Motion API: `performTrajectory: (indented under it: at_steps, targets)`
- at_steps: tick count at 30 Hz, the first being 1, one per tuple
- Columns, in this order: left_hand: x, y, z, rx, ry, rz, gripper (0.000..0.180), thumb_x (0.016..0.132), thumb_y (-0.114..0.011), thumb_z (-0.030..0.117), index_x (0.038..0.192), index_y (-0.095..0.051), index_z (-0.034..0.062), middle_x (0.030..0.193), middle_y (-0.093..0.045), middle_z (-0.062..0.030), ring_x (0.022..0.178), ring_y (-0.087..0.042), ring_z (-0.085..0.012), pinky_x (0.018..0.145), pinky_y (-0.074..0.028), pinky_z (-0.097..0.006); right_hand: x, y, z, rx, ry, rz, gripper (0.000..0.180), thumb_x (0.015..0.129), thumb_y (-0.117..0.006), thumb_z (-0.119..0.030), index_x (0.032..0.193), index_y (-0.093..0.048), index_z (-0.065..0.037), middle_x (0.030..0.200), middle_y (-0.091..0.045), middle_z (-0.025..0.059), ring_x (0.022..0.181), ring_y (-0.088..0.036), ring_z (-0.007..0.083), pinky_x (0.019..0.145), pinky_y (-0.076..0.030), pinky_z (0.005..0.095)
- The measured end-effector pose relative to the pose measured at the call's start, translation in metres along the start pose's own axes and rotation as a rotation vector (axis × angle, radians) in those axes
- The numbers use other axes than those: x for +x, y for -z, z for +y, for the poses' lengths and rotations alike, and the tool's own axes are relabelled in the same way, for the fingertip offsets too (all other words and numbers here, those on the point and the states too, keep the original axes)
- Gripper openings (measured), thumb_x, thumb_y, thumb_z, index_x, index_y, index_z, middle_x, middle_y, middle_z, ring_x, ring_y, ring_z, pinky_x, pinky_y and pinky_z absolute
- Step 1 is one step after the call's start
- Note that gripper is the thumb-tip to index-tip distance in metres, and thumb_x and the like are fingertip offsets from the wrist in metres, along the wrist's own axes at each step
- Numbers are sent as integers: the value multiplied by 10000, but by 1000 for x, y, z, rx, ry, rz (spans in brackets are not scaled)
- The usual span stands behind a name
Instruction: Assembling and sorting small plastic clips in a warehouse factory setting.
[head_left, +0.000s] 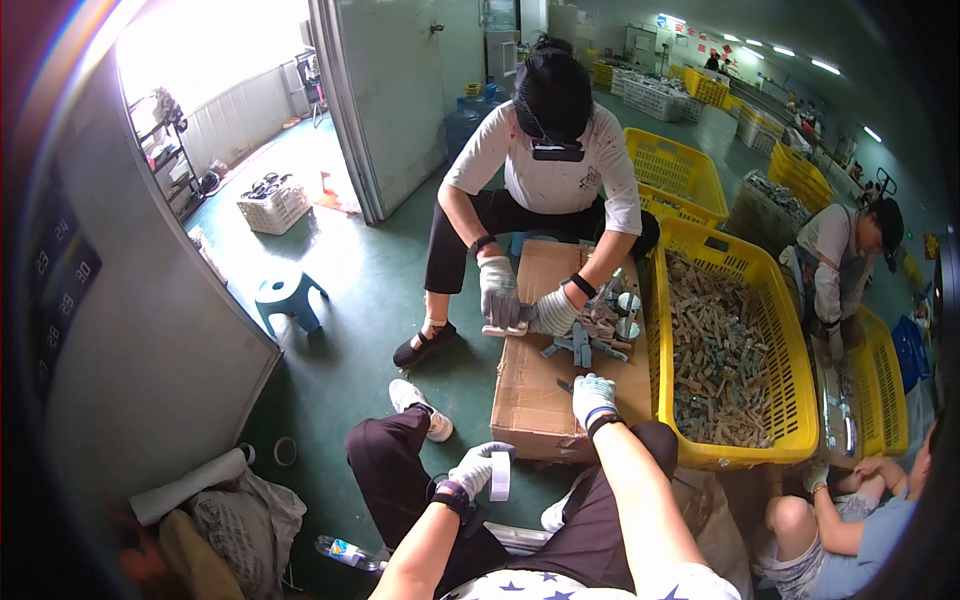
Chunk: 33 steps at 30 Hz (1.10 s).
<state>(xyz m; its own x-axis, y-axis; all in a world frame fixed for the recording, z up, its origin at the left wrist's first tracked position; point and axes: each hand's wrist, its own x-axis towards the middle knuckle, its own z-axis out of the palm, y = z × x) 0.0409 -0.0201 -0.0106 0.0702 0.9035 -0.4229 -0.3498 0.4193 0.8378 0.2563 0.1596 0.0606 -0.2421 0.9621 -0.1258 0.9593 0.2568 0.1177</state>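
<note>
White cotton with dark blue stars, that's the wearer's shirt [552, 588] right down at the front edge, and a plastic bottle [350, 553] lies on the floor to the left. Up a touch, the gloved left hand [474, 468] has its fingers around a white roll [501, 477], held upright just short of the cardboard box [530, 395]. Over to the gloved right hand [594, 396], down at the box's near side: fingers bunched in narrow, a small dark blade [565, 386] poking out beside them, and I can't tell whether it's gripped. Just beyond that hand, grey pieces [581, 346] sit jumbled on the box top. Hard against the right of the box, a big yellow crate [799, 380] brims with small grey and tan strips [718, 350]. Facing us across the box, a seated co-worker [555, 155] in striped gloves has both hands on a flat pinkish piece [503, 330]. Off left stands a blue stool [290, 302]; farther back, a pale door [400, 100], and deep on the right, more yellow crates [708, 88].
</note>
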Motion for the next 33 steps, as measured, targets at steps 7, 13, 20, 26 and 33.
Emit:
performTrajectory:
  at_steps: [7, 13, 20, 26, 33]
  targets:
    - [-1, 4, -3, 45, 27, -2, 241, 815, -693, 54, 1053, -661, 33, 950, -672, -36, 825, -630, -134, 750, -519, -275, -18, 15, -21, 61, 54, -300, 307, 812, -564, -203, 1089, -648, -100, 1101, -671, 135, 1020, -649, 270, 820, -494, 449]
    - [0, 6, -1, 71, 6, 2, 237, 816, -677, 32, 1052, -660, 30, 945, -673, -34, 833, -624, -127, 755, -516, -276, -52, 28, -33, 132, 148, -303, 313, 811, -526, -213, 1067, -628, -63, 1061, -673, 166, 997, -648, 320, 808, -501, 452]
    - [-3, 8, -3, 59, 18, -9, 263, 808, -676, 25, 1070, -654, 24, 972, -671, -40, 857, -621, -132, 781, -510, -282, -62, 29, -27, 225, 150, -287, 247, 827, -486, -159, 1027, -591, -61, 1001, -663, 204, 964, -634, 363, 823, -491, 449]
    - [-8, 1, 2, 41, 14, -5, 259, 817, -676, 37, 1075, -653, 27, 973, -669, -30, 852, -615, -122, 775, -506, -274, -59, 28, -26, 171, 169, -306, 263, 845, -494, -166, 1061, -604, -64, 1019, -670, 199, 968, -648, 349, 822, -502, 461]
    - [-5, 2, -2, 34, 0, -5, 258, 821, -666, 29, 1078, -650, 28, 963, -662, -16, 832, -603, -110, 756, -501, -268, -57, 26, -28, 131, 155, -290, 275, 841, -496, -176, 1059, -616, -62, 1021, -672, 199, 968, -648, 352, 829, -504, 457]
